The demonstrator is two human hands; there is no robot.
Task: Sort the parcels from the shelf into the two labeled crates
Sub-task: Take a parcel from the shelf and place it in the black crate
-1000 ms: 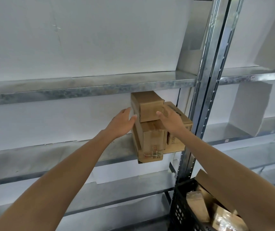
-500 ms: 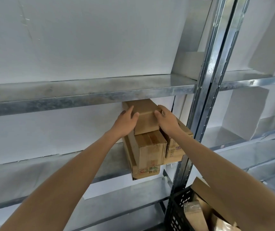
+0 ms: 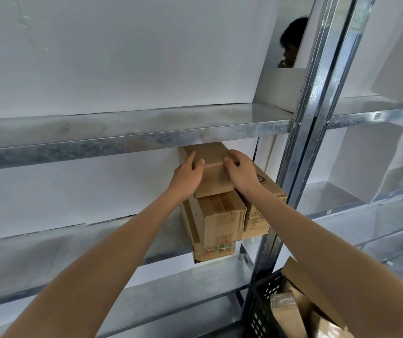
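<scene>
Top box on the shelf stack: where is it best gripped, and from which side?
Grip the top box by its left and right faces near the front edge, one hand each, coming from the open front. The upper shelf sits close above it, and other boxes lie under and beside it. The left hand and right hand hold it about there.

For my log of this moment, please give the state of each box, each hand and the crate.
top box, on the stack, gripped from both sides
left hand, holds the top box's left side
right hand, fingers curled over the top box's right edge
middle box, closed and taped, under the top box
bottom box, closed, overhanging the shelf
side box, closed, right of the stack
black crate, holds parcels
</scene>
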